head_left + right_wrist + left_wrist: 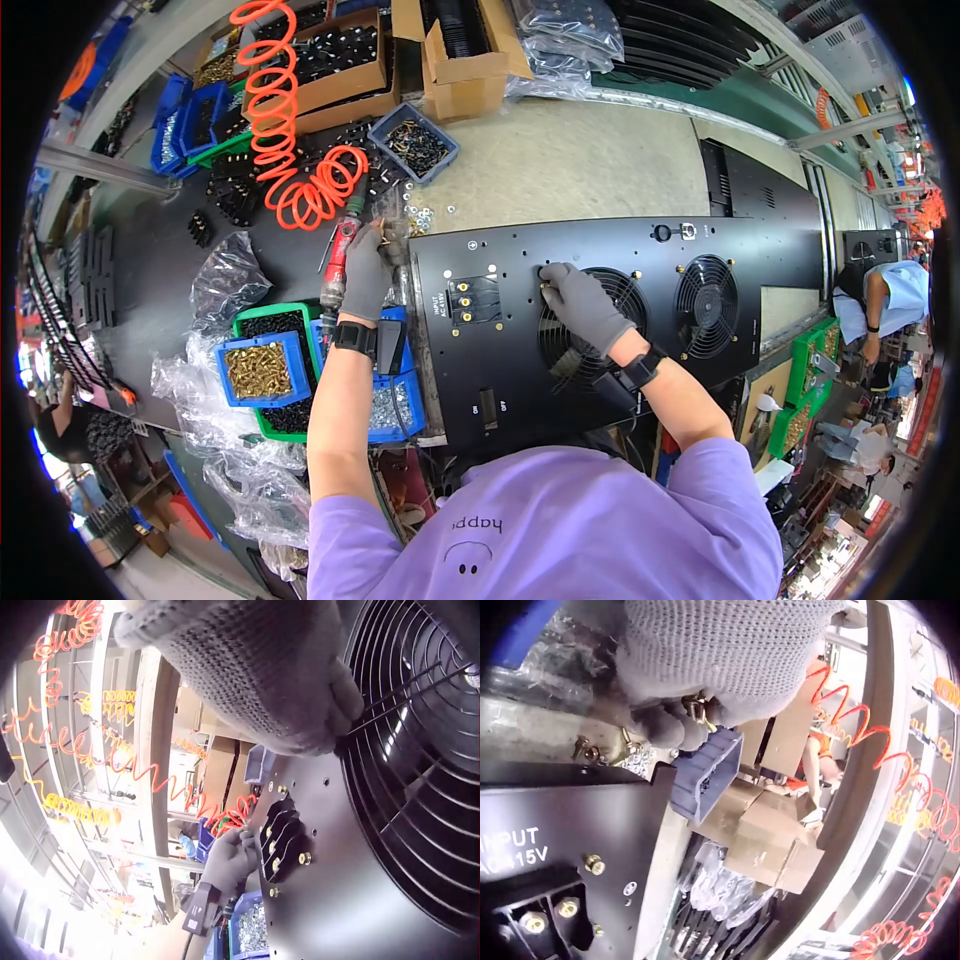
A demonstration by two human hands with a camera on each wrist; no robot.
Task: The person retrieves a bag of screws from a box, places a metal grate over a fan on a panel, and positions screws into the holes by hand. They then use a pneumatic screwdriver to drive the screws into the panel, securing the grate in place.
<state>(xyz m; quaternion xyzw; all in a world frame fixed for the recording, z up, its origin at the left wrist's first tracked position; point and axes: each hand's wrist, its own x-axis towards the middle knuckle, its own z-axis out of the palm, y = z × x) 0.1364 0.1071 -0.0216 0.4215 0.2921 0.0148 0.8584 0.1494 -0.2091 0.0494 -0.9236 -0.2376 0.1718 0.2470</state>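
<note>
My left hand (367, 280), in a grey glove, is beside a red power screwdriver (340, 250). In the left wrist view, its curled fingers hold a small brass screw (696, 709). My gloved right hand (588, 308) has its bent fingertips at the upper left corner of a round fan guard (560, 350) on a black metal panel (520, 380); whatever is under them is hidden. In the right wrist view, the fingers (345, 701) meet the panel at the guard's rim (375, 817). Left of the guard is a terminal block (474, 300) with brass screws.
A second fan (706, 305) is right of my right hand. Bins of brass screws (258, 371) and silver hardware (392, 408) stand near my left forearm. Beyond are a coiled orange hose (275, 120), a grey-blue bin (414, 143), loose nuts and cardboard boxes (465, 80).
</note>
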